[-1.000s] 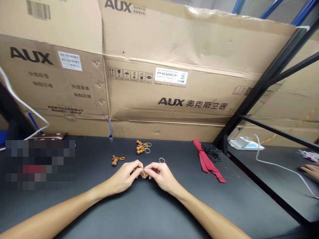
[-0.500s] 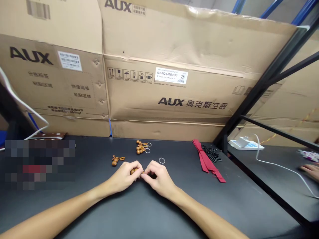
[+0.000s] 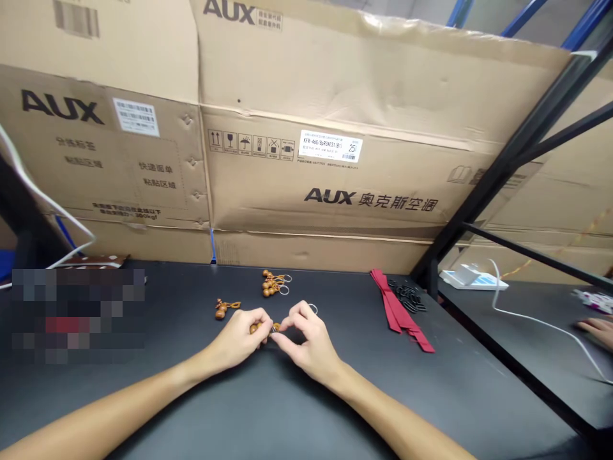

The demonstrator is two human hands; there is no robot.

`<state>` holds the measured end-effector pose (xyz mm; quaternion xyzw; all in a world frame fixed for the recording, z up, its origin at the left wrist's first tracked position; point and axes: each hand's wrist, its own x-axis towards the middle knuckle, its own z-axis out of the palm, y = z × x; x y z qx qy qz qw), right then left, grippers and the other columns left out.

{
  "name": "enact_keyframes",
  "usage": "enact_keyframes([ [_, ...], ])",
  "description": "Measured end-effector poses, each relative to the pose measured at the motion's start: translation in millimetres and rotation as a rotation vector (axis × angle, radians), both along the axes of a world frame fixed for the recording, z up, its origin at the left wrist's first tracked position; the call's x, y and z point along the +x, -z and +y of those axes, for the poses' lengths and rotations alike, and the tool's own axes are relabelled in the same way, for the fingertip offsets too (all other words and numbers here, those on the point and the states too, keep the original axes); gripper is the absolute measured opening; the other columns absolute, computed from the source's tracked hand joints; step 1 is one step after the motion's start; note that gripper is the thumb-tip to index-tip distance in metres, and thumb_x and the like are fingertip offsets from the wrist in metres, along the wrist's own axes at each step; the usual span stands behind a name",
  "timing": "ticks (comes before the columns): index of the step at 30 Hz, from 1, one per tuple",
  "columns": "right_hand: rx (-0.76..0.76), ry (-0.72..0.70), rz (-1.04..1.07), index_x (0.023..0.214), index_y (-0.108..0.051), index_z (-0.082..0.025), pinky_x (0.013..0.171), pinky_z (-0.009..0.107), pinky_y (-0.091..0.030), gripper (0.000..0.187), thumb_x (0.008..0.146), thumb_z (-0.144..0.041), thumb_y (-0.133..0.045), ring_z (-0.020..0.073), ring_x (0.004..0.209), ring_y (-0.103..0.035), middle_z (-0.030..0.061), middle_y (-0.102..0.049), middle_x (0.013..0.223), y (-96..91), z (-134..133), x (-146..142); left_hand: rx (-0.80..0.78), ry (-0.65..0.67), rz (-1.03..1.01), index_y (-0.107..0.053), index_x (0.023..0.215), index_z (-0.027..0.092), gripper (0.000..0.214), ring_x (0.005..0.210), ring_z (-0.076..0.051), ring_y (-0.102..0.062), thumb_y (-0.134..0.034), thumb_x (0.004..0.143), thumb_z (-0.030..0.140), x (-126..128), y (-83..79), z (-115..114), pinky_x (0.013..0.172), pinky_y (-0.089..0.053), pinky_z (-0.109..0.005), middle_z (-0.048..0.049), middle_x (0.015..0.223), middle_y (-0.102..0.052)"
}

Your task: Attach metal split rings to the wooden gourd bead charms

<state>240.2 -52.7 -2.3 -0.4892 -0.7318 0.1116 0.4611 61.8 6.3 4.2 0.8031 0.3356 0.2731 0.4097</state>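
Note:
My left hand (image 3: 243,333) is closed around a small brown wooden gourd pendant (image 3: 253,329), whose round end shows between the fingers. My right hand (image 3: 306,338) meets it at the fingertips, thumb and forefinger pinching at a bit of silvery metal (image 3: 274,329) that looks like a key ring; the fingers hide most of it. Another gourd pendant (image 3: 221,311) with an orange cord loop lies left of the hands. Beyond them is a cluster of gourd pendants (image 3: 269,289) with metal rings on their cords. A loose key ring (image 3: 313,308) lies just behind my right hand, partly covered.
Red ribbon strips (image 3: 396,306) and a pile of black rings or clips (image 3: 409,297) lie to the right on the black table (image 3: 249,409). Cardboard (image 3: 306,179) walls the back. Past the black frame (image 3: 498,166) are a white power strip (image 3: 474,278) and another person's hand (image 3: 598,329).
My right hand has risen slightly and its fingers have shifted, now covering part of the loose ring. More of the orange-brown piece shows between the hands. The left hand stays nearly still.

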Motion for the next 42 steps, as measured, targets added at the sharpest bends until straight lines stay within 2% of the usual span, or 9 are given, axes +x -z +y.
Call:
enact_keyframes([
  [5,-0.057,-0.037,-0.047,0.079,-0.063,-0.020,0.069,0.027,-0.046,0.005,0.082,-0.024,-0.063,0.0142,0.073,-0.050,0.0012,-0.045,0.082,5.6,2.5,-1.9,0.086,-0.010,0.045,-0.055,0.070,0.016,0.027,0.055,-0.011,-0.051,-0.043,0.089,0.032,-0.1,-1.6,-2.9,0.055,-0.039,-0.022,0.0024,0.060,-0.057],
  [9,-0.103,-0.055,-0.055,0.078,-0.063,-0.019,0.071,0.027,-0.045,0.007,0.084,-0.021,-0.060,0.0147,0.077,-0.050,0.0013,-0.045,0.083,6.0,3.8,-1.4,0.142,0.033,0.076,-0.058,0.073,0.016,0.028,0.056,-0.011,-0.050,-0.043,0.090,0.032,-0.5,-1.3,-4.4,0.056,-0.039,-0.022,0.0021,0.062,-0.060],
  [12,-0.175,-0.093,-0.007,0.077,-0.063,-0.019,0.073,0.027,-0.045,0.010,0.086,-0.022,-0.059,0.0139,0.077,-0.050,0.0008,-0.045,0.084,5.8,5.2,0.9,0.167,0.055,0.082,-0.060,0.075,0.016,0.028,0.055,-0.011,-0.050,-0.042,0.091,0.031,-0.7,0.7,-3.3,0.057,-0.038,-0.022,0.0016,0.064,-0.061],
  [17,-0.289,-0.164,0.088,0.078,-0.065,-0.020,0.077,0.027,-0.043,0.009,0.085,-0.025,-0.063,0.0127,0.079,-0.049,-0.0001,-0.044,0.087,6.5,10.1,9.2,0.303,0.055,0.095,-0.057,0.074,0.017,0.027,0.058,-0.012,-0.048,-0.040,0.092,0.029,-1.6,4.0,1.7,0.060,-0.036,-0.022,0.0012,0.068,-0.059],
  [21,-0.326,-0.216,0.091,0.078,-0.067,-0.020,0.077,0.027,-0.042,0.007,0.082,-0.025,-0.065,0.0127,0.080,-0.048,-0.0002,-0.042,0.087,1.3,10.9,12.5,0.279,0.027,0.095,-0.056,0.074,0.018,0.027,0.060,-0.012,-0.049,-0.039,0.093,0.028,-2.3,2.8,3.0,0.058,-0.036,-0.022,0.0012,0.068,-0.058],
  [28,-0.345,-0.180,0.111,0.071,-0.065,-0.019,0.077,0.028,-0.040,0.020,0.086,-0.032,-0.061,0.0136,0.082,-0.048,0.0002,-0.044,0.086,3.6,9.4,7.7,0.406,0.107,0.060,-0.058,0.079,0.018,0.024,0.066,-0.013,-0.052,-0.039,0.093,0.024,-2.8,2.3,-4.3,0.066,-0.040,-0.024,-0.0013,0.074,-0.059],
  [36,-0.327,-0.255,0.114,0.075,-0.065,-0.020,0.080,0.028,-0.040,0.018,0.086,-0.033,-0.061,0.0137,0.083,-0.047,0.0004,-0.045,0.089,-0.6,7.4,8.1,0.303,0.039,0.097,-0.056,0.072,0.017,0.021,0.059,-0.010,-0.049,-0.045,0.090,0.021,-2.0,1.0,2.0,0.057,-0.036,-0.020,0.0031,0.066,-0.057],
  [42,-0.342,-0.213,0.083,0.071,-0.065,-0.019,0.081,0.030,-0.038,0.025,0.088,-0.036,-0.058,0.0152,0.084,-0.047,0.0006,-0.047,0.084,-0.7,6.8,5.7,0.402,0.087,0.038,-0.058,0.078,0.017,0.024,0.064,-0.012,-0.052,-0.041,0.093,0.023,-3.9,2.7,-4.4,0.064,-0.039,-0.022,-0.0002,0.073,-0.058],
])
